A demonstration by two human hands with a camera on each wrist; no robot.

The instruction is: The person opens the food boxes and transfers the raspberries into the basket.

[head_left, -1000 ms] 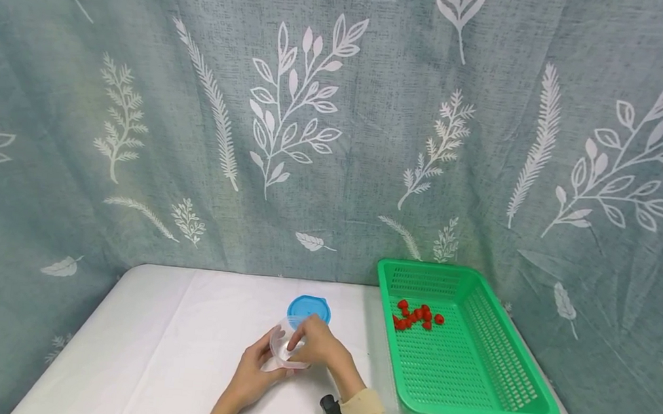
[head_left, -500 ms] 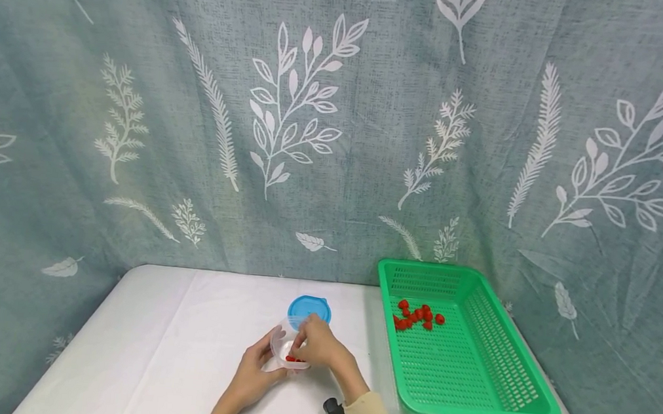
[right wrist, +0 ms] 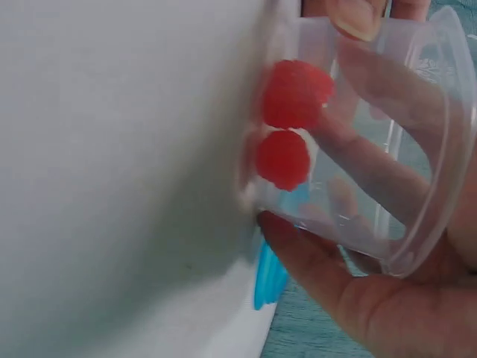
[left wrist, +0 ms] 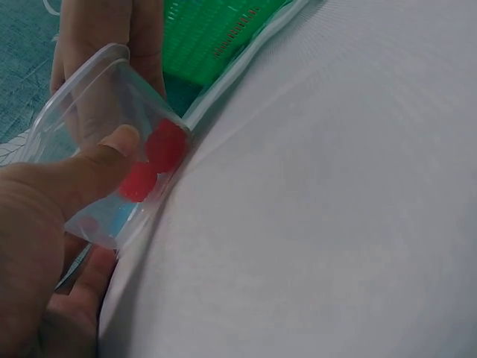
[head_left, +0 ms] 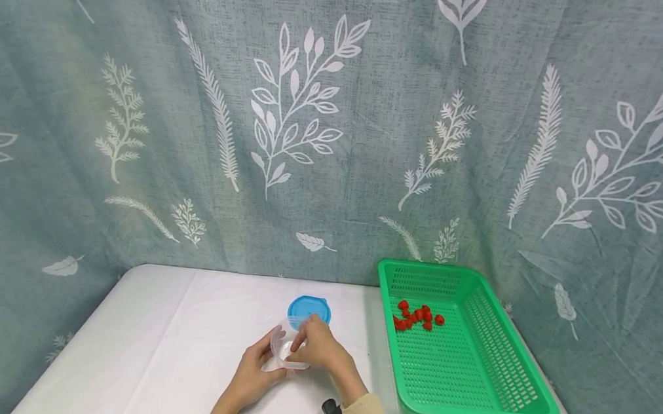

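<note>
My left hand [head_left: 254, 371] grips a clear plastic container [head_left: 279, 350] from the left, its thumb on the near side in the head view. Red bumpy raspberries [right wrist: 285, 160] lie at the container's bottom, seen through its wall in both wrist views. My right hand [head_left: 320, 345] reaches over the rim from the right, with its fingers pointing down inside. In the right wrist view a fingertip comes close to the upper raspberry; whether it is pinched there is unclear. A round blue lid [head_left: 309, 308] lies on the table just behind the container.
A green plastic basket [head_left: 482, 378] stands at the right of the white-covered table [head_left: 197, 327], with several red raspberries [head_left: 419, 314] at its far left. A patterned grey-green curtain [head_left: 364, 170] hangs behind. A black wrist device [head_left: 332, 411] sits by the right sleeve.
Both hands stay almost in place. My right fingers shift slightly inside the container: red shows beneath them half a second ago in the head view, but not one second ago or now.
</note>
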